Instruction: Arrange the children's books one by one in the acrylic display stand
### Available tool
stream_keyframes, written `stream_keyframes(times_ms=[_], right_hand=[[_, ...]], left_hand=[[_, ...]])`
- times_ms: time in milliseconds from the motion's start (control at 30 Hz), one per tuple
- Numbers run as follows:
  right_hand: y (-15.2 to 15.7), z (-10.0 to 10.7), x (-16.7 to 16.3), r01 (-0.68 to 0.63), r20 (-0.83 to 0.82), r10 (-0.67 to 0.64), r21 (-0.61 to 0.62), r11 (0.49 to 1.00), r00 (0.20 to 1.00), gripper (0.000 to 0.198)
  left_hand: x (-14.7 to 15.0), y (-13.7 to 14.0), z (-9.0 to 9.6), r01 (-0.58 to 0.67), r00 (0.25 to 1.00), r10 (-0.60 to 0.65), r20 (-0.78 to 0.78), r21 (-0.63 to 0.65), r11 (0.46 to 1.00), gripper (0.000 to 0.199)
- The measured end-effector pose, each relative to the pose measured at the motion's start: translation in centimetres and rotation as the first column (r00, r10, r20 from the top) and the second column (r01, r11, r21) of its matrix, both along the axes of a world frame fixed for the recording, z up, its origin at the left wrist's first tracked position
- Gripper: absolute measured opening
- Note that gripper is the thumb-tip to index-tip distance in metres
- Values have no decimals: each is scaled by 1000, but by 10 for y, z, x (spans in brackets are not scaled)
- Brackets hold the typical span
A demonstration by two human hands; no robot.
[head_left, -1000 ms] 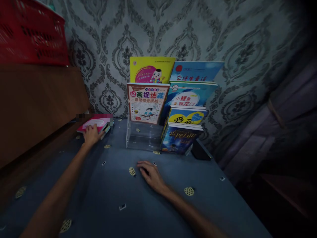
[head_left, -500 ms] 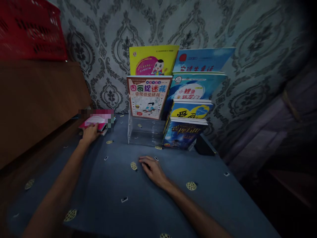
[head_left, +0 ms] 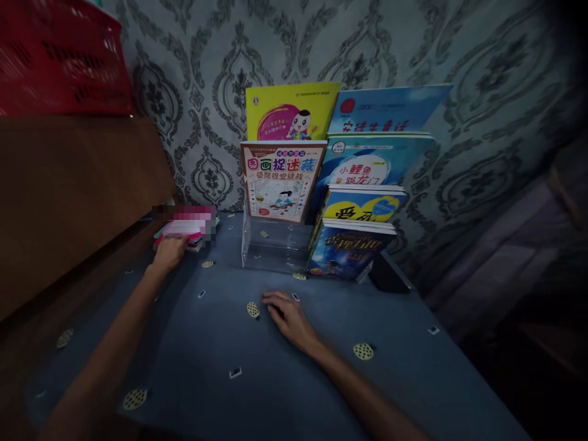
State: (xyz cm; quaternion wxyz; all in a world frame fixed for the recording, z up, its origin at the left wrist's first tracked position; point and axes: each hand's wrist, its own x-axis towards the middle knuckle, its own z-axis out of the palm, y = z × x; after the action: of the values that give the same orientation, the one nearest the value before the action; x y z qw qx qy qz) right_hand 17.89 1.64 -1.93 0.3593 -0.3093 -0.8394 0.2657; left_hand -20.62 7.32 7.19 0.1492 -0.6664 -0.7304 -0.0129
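At the left, my left hand (head_left: pixel 171 252) is at the near edge of a pink book (head_left: pixel 184 228) on top of a small stack of books. Its fingers are curled over that edge and partly hidden; part of the stack is blurred out. My right hand (head_left: pixel 290 320) rests on the table, fingers loosely bent and thumb apart, holding nothing. Beyond it stands a clear acrylic book rack (head_left: pixel 275 257). A picture-puzzle book (head_left: pixel 283 184) and a yellow book (head_left: pixel 291 110) stand in its left column.
Several blue books, including a dark blue one (head_left: pixel 346 251), fill the rack's right column. A black flat object (head_left: pixel 388 274) lies beside it. A red basket (head_left: pixel 64 61) sits on a brown wooden cabinet (head_left: pixel 78 196) at left. Patterned wallpaper backs the blue tablecloth (head_left: pixel 193 380).
My left hand's fingers have curled more over the pink book's near edge. My right hand stays put on the table. The whole view has shifted slightly.
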Motion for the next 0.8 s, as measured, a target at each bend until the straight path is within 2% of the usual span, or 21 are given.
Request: stream_keyframes(times_ms=[333,633,800], right_hand=[[0,-2,1,12,8,-12,-1,1000,1000,28],[0,1,0,6,-6,-6,0,1000,1000,28],[0,2,0,-4,-7,4,-5,1000,1000,29]], left_hand=[[40,-29,-8,24,997,-24,-79,1,1000,40],[105,-56,-26,138,985,-150,-88,-136,981,34],[140,-73,-24,196,976,-210,-50,-209,958,31]])
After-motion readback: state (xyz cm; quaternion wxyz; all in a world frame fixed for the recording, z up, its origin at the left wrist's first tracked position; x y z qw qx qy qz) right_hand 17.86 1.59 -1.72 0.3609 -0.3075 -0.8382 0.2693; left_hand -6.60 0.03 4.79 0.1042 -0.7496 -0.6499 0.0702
